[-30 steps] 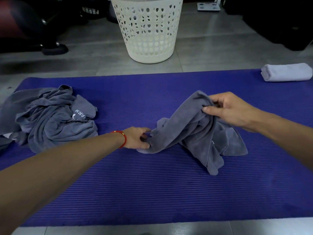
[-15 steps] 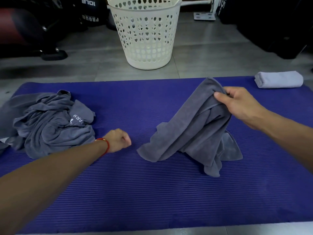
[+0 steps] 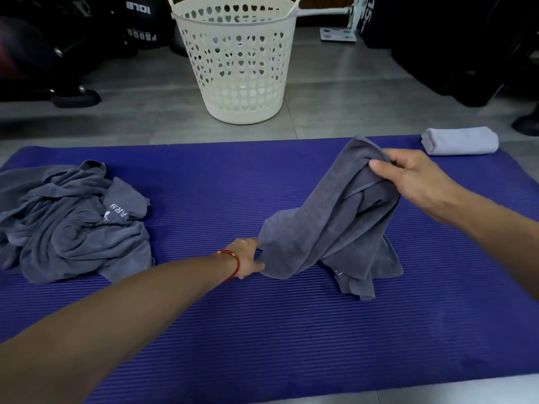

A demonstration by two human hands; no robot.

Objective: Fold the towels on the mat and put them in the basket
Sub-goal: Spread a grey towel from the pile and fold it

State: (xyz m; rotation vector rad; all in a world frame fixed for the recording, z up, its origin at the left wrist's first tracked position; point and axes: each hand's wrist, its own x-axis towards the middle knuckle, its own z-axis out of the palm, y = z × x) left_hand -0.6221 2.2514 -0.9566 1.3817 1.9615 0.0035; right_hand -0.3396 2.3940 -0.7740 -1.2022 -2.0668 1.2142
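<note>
A crumpled grey towel (image 3: pixel 329 225) stands half-lifted in the middle of the blue mat (image 3: pixel 262 330). My right hand (image 3: pixel 408 176) pinches its top edge and holds it up. My left hand (image 3: pixel 248 258), with a red band at the wrist, grips the towel's lower left corner close to the mat. A heap of several grey towels (image 3: pixel 73 223) lies at the mat's left end. The white perforated basket (image 3: pixel 236 62) stands on the floor beyond the mat; I see nothing inside it.
A rolled pale towel (image 3: pixel 460 140) lies at the mat's far right corner. Dark gym gear (image 3: pixel 73 48) lines the back left, and black bags (image 3: pixel 466 48) the back right. Grey tiled floor surrounds the mat.
My left hand, which had let go and pulled back half a second ago, has reached right and gripped the towel's lower corner again. My right hand holds the top edge slightly higher.
</note>
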